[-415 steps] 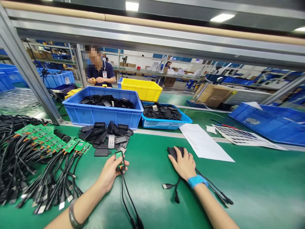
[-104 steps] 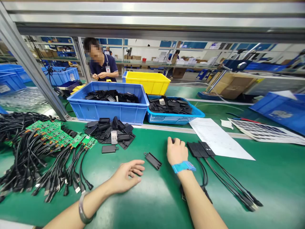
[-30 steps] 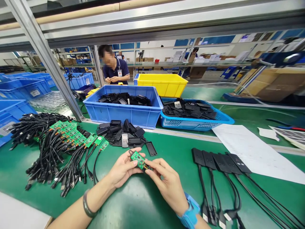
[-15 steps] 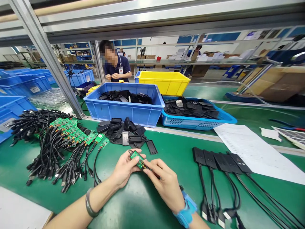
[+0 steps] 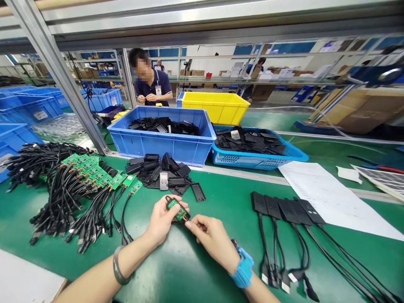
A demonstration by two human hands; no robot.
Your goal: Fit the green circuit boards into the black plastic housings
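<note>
My left hand [image 5: 162,219] is closed around a small green circuit board [image 5: 177,209] seated in a black plastic case, the thumb resting on the board's edge. Thin coloured wires show at the board's lower right end. There my right hand [image 5: 210,235] pinches with thumb and forefinger at what looks like the black cable; the fingers cover most of it. Left of my hands lie several green circuit boards [image 5: 91,170] with black cables [image 5: 63,206]. Beyond them is a heap of black plastic case halves [image 5: 158,172], with one grey piece [image 5: 163,181] among them.
Closed black cases with cables [image 5: 284,210] lie in a row at right, beside a paper sheet [image 5: 334,193]. A blue bin [image 5: 160,145] and a blue basket [image 5: 259,160] hold black parts. A yellow bin [image 5: 214,107] stands behind. A metal post [image 5: 63,80] rises at left; a co-worker [image 5: 153,86] is across.
My right hand's fingers have shifted from over the board's wire end to its lower corner, uncovering more of the wires. The left hand keeps its hold; the whole view has shifted slightly.
</note>
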